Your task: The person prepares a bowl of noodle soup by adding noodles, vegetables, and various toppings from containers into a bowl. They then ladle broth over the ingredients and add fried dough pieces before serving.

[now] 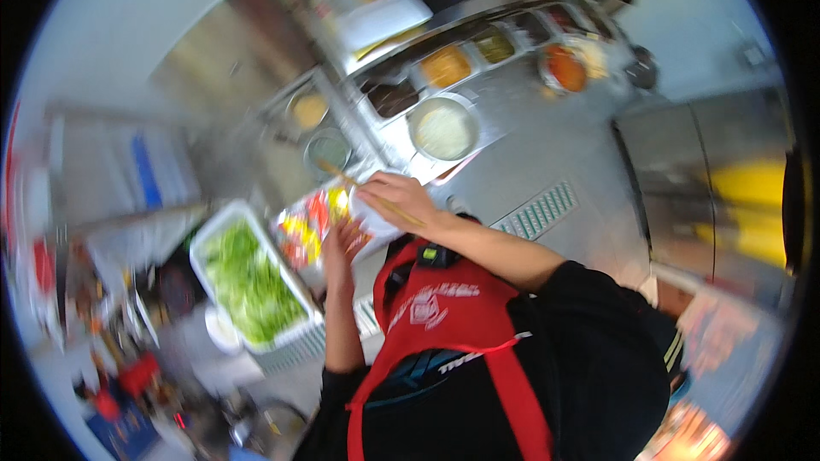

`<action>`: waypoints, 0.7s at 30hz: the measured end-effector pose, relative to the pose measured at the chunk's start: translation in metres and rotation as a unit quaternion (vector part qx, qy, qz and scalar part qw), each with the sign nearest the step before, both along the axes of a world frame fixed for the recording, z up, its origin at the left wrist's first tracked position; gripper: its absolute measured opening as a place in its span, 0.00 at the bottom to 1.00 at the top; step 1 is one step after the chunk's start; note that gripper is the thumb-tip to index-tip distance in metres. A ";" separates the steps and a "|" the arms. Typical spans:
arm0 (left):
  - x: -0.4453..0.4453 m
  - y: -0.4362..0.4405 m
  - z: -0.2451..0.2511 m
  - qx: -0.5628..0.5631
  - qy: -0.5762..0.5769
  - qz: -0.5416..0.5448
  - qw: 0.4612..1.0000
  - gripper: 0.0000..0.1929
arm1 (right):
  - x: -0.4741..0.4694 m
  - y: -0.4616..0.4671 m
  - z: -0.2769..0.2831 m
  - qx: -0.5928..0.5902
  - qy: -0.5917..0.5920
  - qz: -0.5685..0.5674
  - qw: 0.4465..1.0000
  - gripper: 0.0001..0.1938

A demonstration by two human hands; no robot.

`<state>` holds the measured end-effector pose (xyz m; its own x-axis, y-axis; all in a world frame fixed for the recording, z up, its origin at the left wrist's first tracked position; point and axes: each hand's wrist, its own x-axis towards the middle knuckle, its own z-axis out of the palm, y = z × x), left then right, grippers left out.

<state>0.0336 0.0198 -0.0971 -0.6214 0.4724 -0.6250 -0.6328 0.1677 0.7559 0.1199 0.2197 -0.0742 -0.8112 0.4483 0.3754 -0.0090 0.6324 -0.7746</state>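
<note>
My right hand (400, 198) grips a thin wooden stick (334, 170); blur hides whether it is one stick or a pair of chopsticks. Its far end points toward a round bowl (327, 148) on the counter. Beneath that hand is a white surface (375, 216), possibly a bowl or a bag. Beside a pile of shiny red and yellow packets (301, 230) is my left hand (341, 243), fingers apart; I see nothing held in it. Left of the packets sits a white plastic tub (200, 255) filled with chopped leafy greens (253, 282).
A metal pot of pale contents (446, 128) stands on the counter before several topping pans (446, 66). Farther right is a bowl of red sauce (565, 69). A floor drain grate (541, 210) lies near steel cabinet doors (672, 186). Shelves with supplies (128, 173) rise at left.
</note>
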 end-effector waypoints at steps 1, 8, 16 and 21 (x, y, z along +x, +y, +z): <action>0.016 0.013 -0.001 0.059 -0.042 0.023 0.997 0.32 | 0.015 -0.006 0.003 0.001 0.015 0.040 0.999 0.08; 0.059 0.080 -0.027 0.031 -0.006 0.168 0.985 0.23 | 0.096 0.023 -0.019 -0.002 -0.068 0.252 0.965 0.35; 0.037 0.099 -0.136 -0.191 0.085 0.155 0.965 0.13 | 0.235 0.138 -0.065 -0.111 -0.263 0.165 0.944 0.26; 0.025 0.092 -0.170 -0.263 0.129 0.116 0.949 0.12 | 0.308 0.180 -0.085 -0.211 -0.275 0.068 0.936 0.19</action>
<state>0.0583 0.1120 -0.2667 -0.8349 -0.0312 -0.5495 -0.5042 0.4437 0.7409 0.4278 0.3997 -0.1590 -0.8904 0.3405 -0.3021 0.4052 0.2904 -0.8669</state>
